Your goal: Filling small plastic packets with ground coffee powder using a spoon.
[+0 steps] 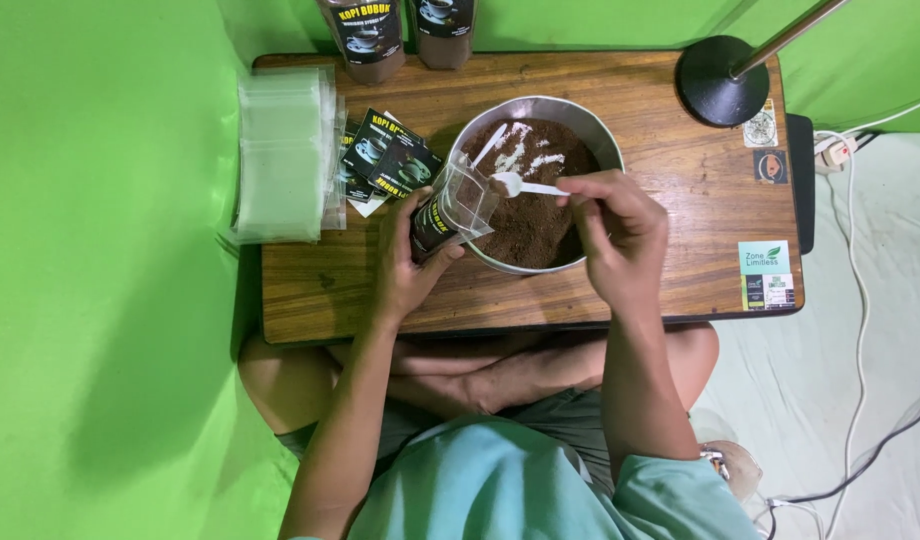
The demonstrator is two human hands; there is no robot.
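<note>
Right hand (620, 235) pinches a small white plastic spoon (520, 185), its long axis pointing leftward to the clear black-labelled pouch (450, 212) gripped by left hand (410, 255), over the round metal bowl (605, 150) of brown powder

Clear bags (280, 155), black lamp base (722, 81), two filled pouches (370, 40).
</note>
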